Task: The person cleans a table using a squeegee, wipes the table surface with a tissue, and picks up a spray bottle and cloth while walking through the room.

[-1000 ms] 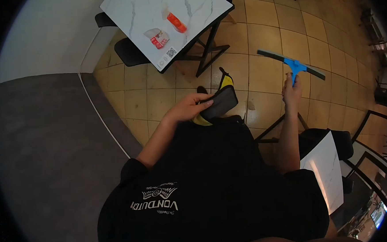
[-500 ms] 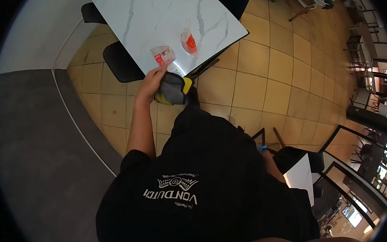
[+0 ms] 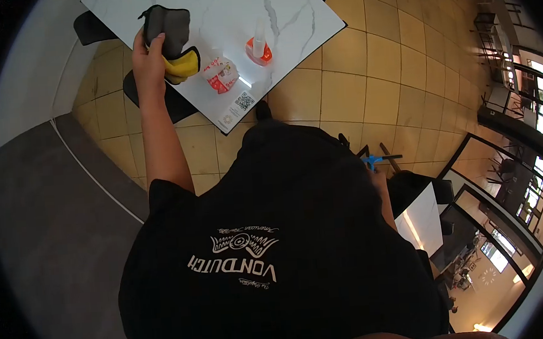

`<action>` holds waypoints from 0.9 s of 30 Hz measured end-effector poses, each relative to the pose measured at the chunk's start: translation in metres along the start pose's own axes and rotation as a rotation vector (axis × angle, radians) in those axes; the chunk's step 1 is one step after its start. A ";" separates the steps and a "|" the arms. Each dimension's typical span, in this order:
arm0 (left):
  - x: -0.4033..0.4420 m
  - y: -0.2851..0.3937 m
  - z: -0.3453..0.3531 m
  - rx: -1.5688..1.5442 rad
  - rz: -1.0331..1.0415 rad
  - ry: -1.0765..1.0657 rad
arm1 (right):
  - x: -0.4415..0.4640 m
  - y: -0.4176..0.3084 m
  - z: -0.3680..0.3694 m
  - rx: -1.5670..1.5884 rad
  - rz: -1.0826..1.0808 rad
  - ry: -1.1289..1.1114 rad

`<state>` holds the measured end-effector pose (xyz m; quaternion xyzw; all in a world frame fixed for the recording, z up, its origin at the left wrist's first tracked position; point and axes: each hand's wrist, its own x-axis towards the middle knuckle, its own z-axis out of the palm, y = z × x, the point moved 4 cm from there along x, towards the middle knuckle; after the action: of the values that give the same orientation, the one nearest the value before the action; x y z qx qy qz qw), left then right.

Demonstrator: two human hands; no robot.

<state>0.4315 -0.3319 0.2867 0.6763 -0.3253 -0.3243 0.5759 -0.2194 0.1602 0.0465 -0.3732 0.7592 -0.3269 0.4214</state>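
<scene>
The right hand (image 3: 378,178), low beside the black shirt (image 3: 304,192), grips a blue squeegee (image 3: 375,160); single fingers too small to make out. On their outer side, black chair (image 3: 412,189) and second table (image 3: 421,222) crowd close; ahead of them tiled floor (image 3: 396,68) lies open. The left hand (image 3: 149,71), arm stretched out, has its fingers clamped on a grey-and-yellow cloth (image 3: 173,29), thumb on the grey face. Cloth is at the left edge of the marble-look table (image 3: 225,17); can't tell if it touches the top. Black seat (image 3: 179,107) near the left wrist, partly hidden. Inward from the left fingers: red-and-white packet (image 3: 221,76) near, red-and-clear container (image 3: 259,51) farther, bare tabletop past both. Pale wall (image 3: 26,66) well apart on those fingers' outer side. Versus half a second ago: left fingers were at the table's near corner, now farther along the left edge, past the packet; more of the squeegee shows by the right fingers.
</scene>
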 end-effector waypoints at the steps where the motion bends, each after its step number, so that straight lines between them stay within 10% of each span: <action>1: 0.000 0.004 0.001 0.082 0.031 0.005 | 0.010 -0.015 0.002 -0.058 0.066 0.003; 5: -0.014 -0.035 -0.003 0.308 -0.036 -0.452 | 0.236 -0.101 -0.007 -0.298 0.335 0.006; 9: -0.048 -0.090 0.010 0.646 -0.391 -1.099 | 0.240 -0.120 -0.016 -0.418 0.408 -0.002; 27: -0.119 -0.173 0.094 0.767 -0.052 -0.355 | 0.237 -0.054 -0.067 -0.546 0.292 -0.037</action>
<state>0.2975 -0.2665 0.1111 0.7833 -0.4993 -0.3058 0.2090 -0.3497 -0.0549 0.0253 -0.3655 0.8568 -0.0402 0.3616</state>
